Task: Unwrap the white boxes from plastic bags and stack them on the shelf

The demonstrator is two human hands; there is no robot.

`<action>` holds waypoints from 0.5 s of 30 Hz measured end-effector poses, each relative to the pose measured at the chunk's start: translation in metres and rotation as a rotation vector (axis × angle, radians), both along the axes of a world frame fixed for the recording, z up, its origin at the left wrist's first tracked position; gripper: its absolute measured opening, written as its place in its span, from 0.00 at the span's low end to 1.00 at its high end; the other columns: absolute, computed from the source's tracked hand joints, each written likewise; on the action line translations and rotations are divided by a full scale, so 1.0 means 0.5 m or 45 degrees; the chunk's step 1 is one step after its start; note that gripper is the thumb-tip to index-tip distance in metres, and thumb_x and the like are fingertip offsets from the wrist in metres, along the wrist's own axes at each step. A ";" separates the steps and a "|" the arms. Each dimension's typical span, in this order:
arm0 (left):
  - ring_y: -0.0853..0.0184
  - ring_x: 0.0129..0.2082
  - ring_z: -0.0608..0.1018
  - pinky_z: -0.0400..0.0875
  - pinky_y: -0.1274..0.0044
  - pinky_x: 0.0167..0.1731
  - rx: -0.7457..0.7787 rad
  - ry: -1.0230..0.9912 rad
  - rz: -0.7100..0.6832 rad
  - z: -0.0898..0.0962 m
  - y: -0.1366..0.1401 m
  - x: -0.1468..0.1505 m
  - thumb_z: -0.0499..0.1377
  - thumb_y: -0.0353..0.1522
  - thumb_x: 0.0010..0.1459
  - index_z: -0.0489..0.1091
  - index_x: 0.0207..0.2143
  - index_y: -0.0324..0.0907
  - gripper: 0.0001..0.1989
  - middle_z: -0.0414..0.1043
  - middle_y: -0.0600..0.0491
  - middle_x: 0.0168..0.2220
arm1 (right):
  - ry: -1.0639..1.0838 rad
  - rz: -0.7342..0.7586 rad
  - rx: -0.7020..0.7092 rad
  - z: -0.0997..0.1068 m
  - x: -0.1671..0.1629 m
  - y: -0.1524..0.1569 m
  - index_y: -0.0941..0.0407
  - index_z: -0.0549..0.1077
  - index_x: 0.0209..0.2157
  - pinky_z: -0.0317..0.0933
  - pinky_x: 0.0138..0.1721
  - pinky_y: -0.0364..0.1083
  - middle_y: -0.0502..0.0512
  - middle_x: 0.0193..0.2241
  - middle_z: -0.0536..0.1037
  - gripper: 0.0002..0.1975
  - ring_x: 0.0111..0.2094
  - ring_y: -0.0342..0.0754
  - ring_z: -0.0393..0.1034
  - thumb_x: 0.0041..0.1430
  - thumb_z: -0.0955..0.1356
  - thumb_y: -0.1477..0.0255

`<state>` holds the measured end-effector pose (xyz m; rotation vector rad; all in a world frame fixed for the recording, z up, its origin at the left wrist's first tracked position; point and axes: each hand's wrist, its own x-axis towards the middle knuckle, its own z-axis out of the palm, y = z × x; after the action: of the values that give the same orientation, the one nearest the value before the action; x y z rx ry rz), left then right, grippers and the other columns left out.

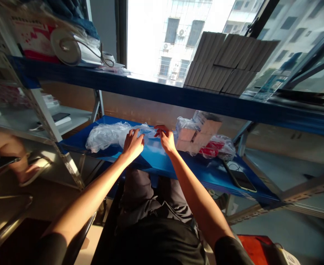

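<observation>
A thin clear plastic bag (147,129) stretches between my two hands above the blue shelf (157,150). My left hand (133,143) has curled fingers closed on its left part. From the right, my right hand (166,139) pinches the bag's other end between bent fingers and thumb. Left of my left hand lies a heap of clear plastic bags (106,136), crumpled together. Beyond my right hand stand flat light-brown boxes (196,135), partly wrapped in clear plastic. Red packets (213,148) in plastic lie beside the boxes.
A phone (241,177) lies near the shelf's right front. The upper blue shelf beam (162,91) crosses above my hands, bearing stacked grey boxes (228,60) and a white roll (76,49). Metal posts (44,114) flank the shelf. Another person's leg (14,154) shows at left.
</observation>
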<state>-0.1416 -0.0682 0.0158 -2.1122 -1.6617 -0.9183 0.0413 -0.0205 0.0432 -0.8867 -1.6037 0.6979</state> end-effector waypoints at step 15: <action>0.35 0.73 0.56 0.43 0.42 0.69 -0.452 0.407 -0.300 0.025 -0.006 0.040 0.64 0.50 0.60 0.72 0.65 0.46 0.34 0.73 0.39 0.64 | -0.903 -0.532 0.235 0.061 0.193 -0.121 0.54 0.79 0.57 0.72 0.51 0.56 0.64 0.60 0.76 0.24 0.52 0.59 0.75 0.59 0.71 0.73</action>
<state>-0.1215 -0.0713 0.0283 -2.5678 -1.5187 -0.3258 0.1378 -0.0808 0.0736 -1.3673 -1.9563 -0.0855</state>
